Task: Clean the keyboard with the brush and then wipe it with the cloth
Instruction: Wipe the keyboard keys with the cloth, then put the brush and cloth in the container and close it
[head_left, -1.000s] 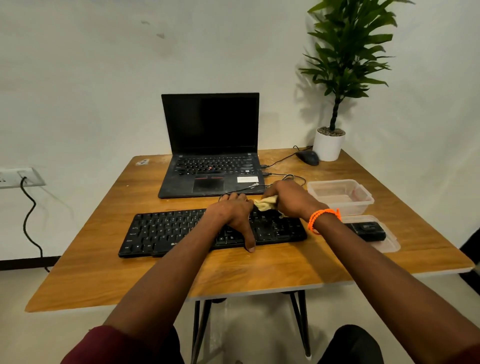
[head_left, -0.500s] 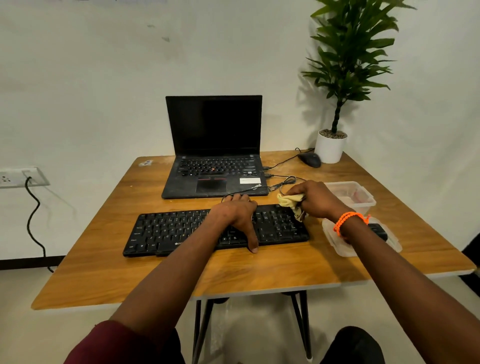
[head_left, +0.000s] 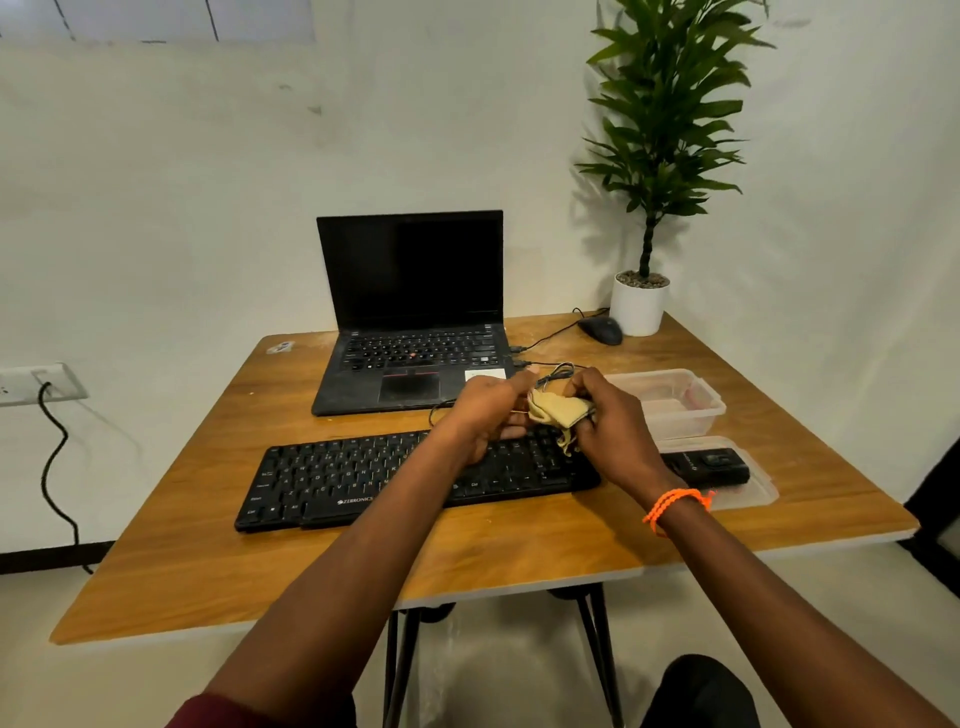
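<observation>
1. Cloth (head_left: 558, 409), yellowish and crumpled, is held in the air between both hands, above the right half of the keyboard (head_left: 415, 478), apart from the keys.
2. Right hand (head_left: 608, 421): fingers curled round the cloth's right side; a loose tail of the cloth hangs below the hand toward the keys.
3. Left hand (head_left: 491, 410): fingers curled, cloth's left edge pinched at the fingertips.
4. Keyboard is lying flat on the table (head_left: 218, 582), near the front edge, just in front of the laptop (head_left: 413, 322).
5. Laptop is open with a dark screen; cables are run from its right side, one to the mouse (head_left: 601, 330) at the back right.
6. Mouse is just beside the white pot of the plant (head_left: 670, 124) at the table's back right corner.
7. Clear tub (head_left: 670, 402) is seen right of the hands; its lid (head_left: 748, 486) lies flat in front of it, with a black device (head_left: 709, 467) resting on the lid.
8. Whether the black device is the brush cannot be told.
9. Orange bracelet (head_left: 675, 506) is worn on the right wrist.
10. Wall socket (head_left: 36, 384) with a black cord plugged in is seen at far left.
</observation>
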